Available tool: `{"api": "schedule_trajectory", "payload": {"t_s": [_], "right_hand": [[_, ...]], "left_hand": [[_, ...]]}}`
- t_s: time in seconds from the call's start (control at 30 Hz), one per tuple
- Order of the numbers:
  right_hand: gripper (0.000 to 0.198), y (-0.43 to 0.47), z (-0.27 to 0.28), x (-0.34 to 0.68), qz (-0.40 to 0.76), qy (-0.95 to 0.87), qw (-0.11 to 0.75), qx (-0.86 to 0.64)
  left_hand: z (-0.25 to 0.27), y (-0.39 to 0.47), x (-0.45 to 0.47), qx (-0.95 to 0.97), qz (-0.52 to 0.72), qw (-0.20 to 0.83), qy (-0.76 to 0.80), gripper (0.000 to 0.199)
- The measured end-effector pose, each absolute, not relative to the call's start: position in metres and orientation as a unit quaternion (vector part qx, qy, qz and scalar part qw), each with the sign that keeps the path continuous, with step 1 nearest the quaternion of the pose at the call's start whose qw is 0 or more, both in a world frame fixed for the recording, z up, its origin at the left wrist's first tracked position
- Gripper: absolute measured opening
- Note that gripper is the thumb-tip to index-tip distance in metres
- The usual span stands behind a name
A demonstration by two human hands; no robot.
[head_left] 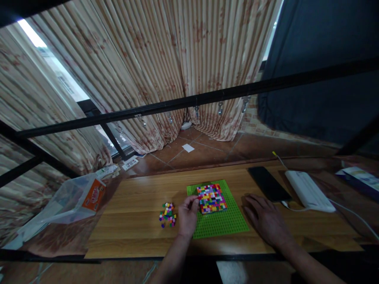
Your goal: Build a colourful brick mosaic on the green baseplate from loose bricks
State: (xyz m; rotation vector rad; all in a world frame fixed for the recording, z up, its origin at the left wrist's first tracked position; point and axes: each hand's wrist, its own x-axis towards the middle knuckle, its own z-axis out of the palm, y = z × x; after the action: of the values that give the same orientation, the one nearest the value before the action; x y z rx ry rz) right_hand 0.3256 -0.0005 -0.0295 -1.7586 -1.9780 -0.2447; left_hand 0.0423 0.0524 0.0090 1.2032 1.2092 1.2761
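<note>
A green studded baseplate (219, 228) lies on the wooden table, bearing a square block of small multicoloured toy bricks (212, 199). My left hand (188, 215) is at the block's left edge, thumb and fingertips pinched together. A bit of red shows by the fingertips, but I cannot tell whether it is a loose brick or part of the block. Left of that hand lies a pile of loose small bricks (168, 215) in mixed colours. My right hand (265, 219) rests on the tabletop right of the baseplate, palm down, fingers stretched out, holding nothing.
On the table's right side lie a black phone (269, 183) and a white power strip or adapter (309, 191) with cables. A clear plastic bin (72, 201) with an orange label stands beyond the left edge. A black metal rail (177, 104) crosses in front of curtains (154, 59).
</note>
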Motion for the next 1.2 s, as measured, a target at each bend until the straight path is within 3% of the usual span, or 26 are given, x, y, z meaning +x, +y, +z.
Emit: {"api": "schedule_trajectory", "payload": {"t_s": [0.4, 0.9, 1.2], "right_hand": [[0.037, 0.0, -0.031, 0.328, -0.091, -0.725, 0.233, -0.642], [0.036, -0.002, -0.028, 0.325, -0.085, -0.722, 0.236, -0.645], [0.035, -0.002, -0.024, 0.324, -0.081, -0.72, 0.251, -0.642]], "left_hand": [[0.016, 0.054, 0.044, 0.578, 0.485, 0.389, 0.528, 0.017], [0.02, 0.058, 0.045, 0.536, 0.492, 0.441, 0.525, 0.024], [0.028, 0.07, 0.053, 0.542, 0.464, 0.412, 0.567, 0.02]]}}
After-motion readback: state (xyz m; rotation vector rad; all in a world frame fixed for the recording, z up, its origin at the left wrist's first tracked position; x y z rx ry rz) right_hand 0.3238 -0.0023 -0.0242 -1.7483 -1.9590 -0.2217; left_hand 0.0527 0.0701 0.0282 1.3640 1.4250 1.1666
